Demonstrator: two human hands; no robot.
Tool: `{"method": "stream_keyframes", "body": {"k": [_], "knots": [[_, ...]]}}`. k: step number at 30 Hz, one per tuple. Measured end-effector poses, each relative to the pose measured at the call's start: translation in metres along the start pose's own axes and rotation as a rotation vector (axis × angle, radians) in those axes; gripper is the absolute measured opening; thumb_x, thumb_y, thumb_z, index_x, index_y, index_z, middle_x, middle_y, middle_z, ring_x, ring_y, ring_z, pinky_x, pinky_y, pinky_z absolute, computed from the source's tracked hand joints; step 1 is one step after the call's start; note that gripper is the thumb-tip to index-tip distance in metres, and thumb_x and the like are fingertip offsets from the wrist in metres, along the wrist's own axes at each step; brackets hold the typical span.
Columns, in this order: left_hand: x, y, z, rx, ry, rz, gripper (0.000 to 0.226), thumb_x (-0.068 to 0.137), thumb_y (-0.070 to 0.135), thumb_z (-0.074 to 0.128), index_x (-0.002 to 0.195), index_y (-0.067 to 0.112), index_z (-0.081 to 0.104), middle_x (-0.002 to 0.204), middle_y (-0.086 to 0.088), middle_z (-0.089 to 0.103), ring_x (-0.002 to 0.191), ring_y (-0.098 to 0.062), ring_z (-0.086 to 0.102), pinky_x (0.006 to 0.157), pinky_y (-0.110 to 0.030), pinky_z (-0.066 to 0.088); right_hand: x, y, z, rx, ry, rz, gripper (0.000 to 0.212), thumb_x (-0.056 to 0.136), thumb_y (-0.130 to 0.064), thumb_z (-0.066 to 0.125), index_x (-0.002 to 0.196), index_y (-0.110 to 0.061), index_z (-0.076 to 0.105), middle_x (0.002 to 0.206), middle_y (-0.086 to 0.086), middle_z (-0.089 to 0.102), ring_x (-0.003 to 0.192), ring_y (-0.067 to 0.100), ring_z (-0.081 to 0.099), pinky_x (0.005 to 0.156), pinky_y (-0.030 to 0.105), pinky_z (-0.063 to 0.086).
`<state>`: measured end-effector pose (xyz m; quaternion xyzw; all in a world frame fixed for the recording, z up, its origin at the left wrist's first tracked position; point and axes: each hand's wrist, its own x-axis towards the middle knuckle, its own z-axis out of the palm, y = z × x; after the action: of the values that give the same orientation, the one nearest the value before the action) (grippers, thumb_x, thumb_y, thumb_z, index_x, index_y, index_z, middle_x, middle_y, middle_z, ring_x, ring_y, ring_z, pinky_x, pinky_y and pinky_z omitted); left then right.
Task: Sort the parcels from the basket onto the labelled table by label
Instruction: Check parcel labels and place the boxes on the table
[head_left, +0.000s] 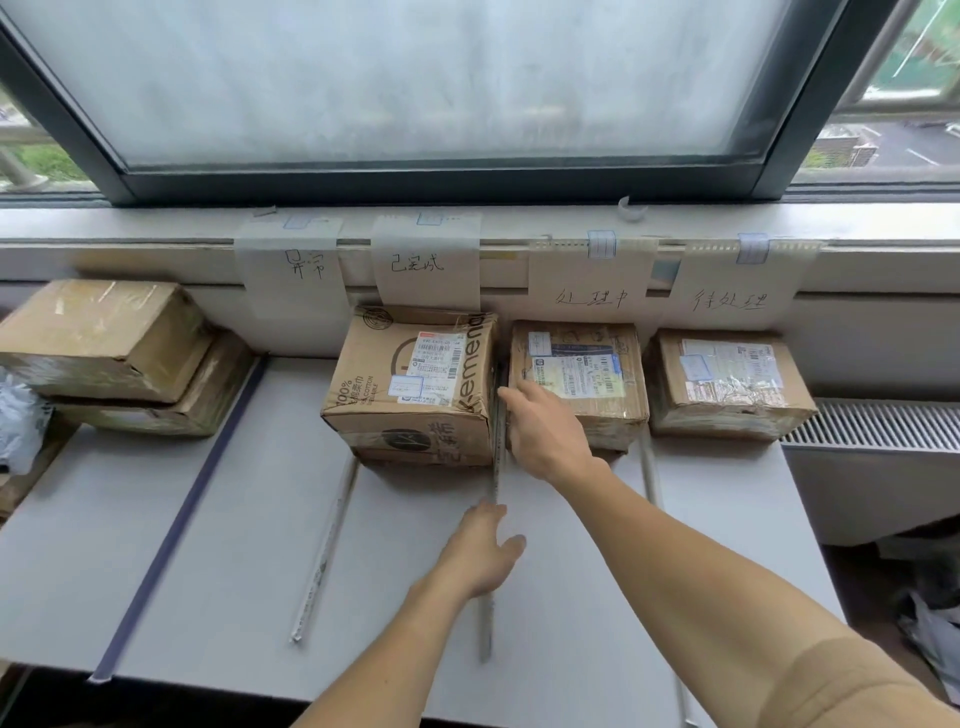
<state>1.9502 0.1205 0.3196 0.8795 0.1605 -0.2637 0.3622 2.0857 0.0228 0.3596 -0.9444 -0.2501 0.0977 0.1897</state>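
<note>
Four handwritten paper labels (426, 262) hang on the wall behind the grey table (234, 545). A printed cardboard parcel (410, 374) stands under the second label on top of a flatter box (426, 458). A taped parcel (587, 364) lies under the third label and another parcel (727, 382) under the fourth. My right hand (545, 431) grips the front left corner of the third parcel, thumb on top. My left hand (480, 553) is closed on the thin divider strip (496, 467) that runs between the second and third sections.
Two more divider strips (322, 551) and a dark strip (176, 525) lie across the table. Two stacked boxes (104, 338) sit at the far left beside a crumpled plastic bag (15, 415). A radiator grille (872, 426) is at the right, with bags (930, 634) on the floor.
</note>
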Motion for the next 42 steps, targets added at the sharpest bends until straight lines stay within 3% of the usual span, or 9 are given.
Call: {"method": "stream_keyframes", "body": {"k": [3,6,10,16,24,29,34,42], "knots": [[-0.011,0.004,-0.038,-0.215,0.199,-0.002,0.045,0.102,0.031,0.058,0.144,0.015,0.057,0.145,-0.003,0.061,0.136,-0.02,0.054,0.111,-0.029,0.041,-0.007,-0.021,-0.014,0.101,0.119,0.018,0.042,0.097,-0.008,0.051,0.138,-0.013,0.058,0.133,0.008,0.059,0.117,0.031,0.057,0.096,0.046,0.05],[-0.023,0.003,-0.072,-0.37,0.356,0.041,0.033,0.099,0.022,0.063,0.13,0.012,0.069,0.126,-0.002,0.072,0.121,-0.017,0.065,0.107,-0.029,0.047,-0.015,-0.046,-0.025,0.169,0.21,0.038,0.033,0.098,-0.012,0.051,0.129,-0.01,0.063,0.127,0.008,0.063,0.11,0.032,0.061,0.091,0.047,0.052],[-0.049,-0.004,-0.109,-0.376,0.45,0.077,0.032,0.1,0.021,0.063,0.129,0.01,0.069,0.121,-0.001,0.071,0.112,-0.014,0.064,0.098,-0.023,0.045,-0.022,-0.081,-0.031,0.19,0.23,0.018,0.042,0.102,-0.018,0.051,0.143,-0.015,0.056,0.14,0.005,0.059,0.122,0.028,0.059,0.102,0.044,0.049],[-0.084,-0.054,-0.159,-0.389,0.501,0.101,0.039,0.102,0.028,0.06,0.138,0.013,0.062,0.133,-0.003,0.067,0.119,-0.015,0.061,0.098,-0.021,0.042,-0.028,-0.157,-0.021,0.142,0.229,-0.034,0.043,0.101,-0.023,0.054,0.143,-0.018,0.057,0.141,0.004,0.06,0.125,0.028,0.057,0.105,0.042,0.046],[-0.148,-0.198,-0.247,-0.485,0.555,0.091,0.048,0.102,0.033,0.061,0.143,0.009,0.056,0.143,-0.007,0.06,0.131,-0.022,0.056,0.113,-0.036,0.043,-0.033,-0.332,0.049,0.15,0.148,-0.055,0.05,0.101,-0.028,0.055,0.15,-0.018,0.05,0.147,0.006,0.053,0.128,0.03,0.055,0.107,0.039,0.042],[-0.173,-0.281,-0.296,-0.507,0.603,0.021,0.049,0.1,0.036,0.061,0.143,0.011,0.056,0.141,-0.006,0.062,0.132,-0.024,0.056,0.114,-0.038,0.042,-0.036,-0.423,0.091,0.209,0.055,-0.059,0.054,0.103,-0.033,0.055,0.154,-0.02,0.044,0.154,0.004,0.046,0.138,0.027,0.049,0.114,0.036,0.036],[-0.165,-0.312,-0.321,-0.53,0.598,-0.018,0.049,0.1,0.034,0.061,0.143,0.01,0.057,0.14,-0.006,0.062,0.132,-0.023,0.056,0.111,-0.032,0.042,-0.019,-0.448,0.106,0.227,-0.006,-0.006,0.057,0.103,-0.035,0.054,0.157,-0.022,0.04,0.158,0.002,0.043,0.142,0.026,0.045,0.117,0.037,0.035],[-0.145,-0.327,-0.359,-0.525,0.606,-0.084,0.055,0.1,0.036,0.061,0.146,0.009,0.052,0.144,-0.007,0.058,0.135,-0.024,0.053,0.115,-0.035,0.04,0.038,-0.454,0.112,0.288,-0.066,0.017,0.057,0.103,-0.037,0.054,0.156,-0.022,0.039,0.158,0.002,0.042,0.142,0.025,0.045,0.115,0.038,0.037]]}}
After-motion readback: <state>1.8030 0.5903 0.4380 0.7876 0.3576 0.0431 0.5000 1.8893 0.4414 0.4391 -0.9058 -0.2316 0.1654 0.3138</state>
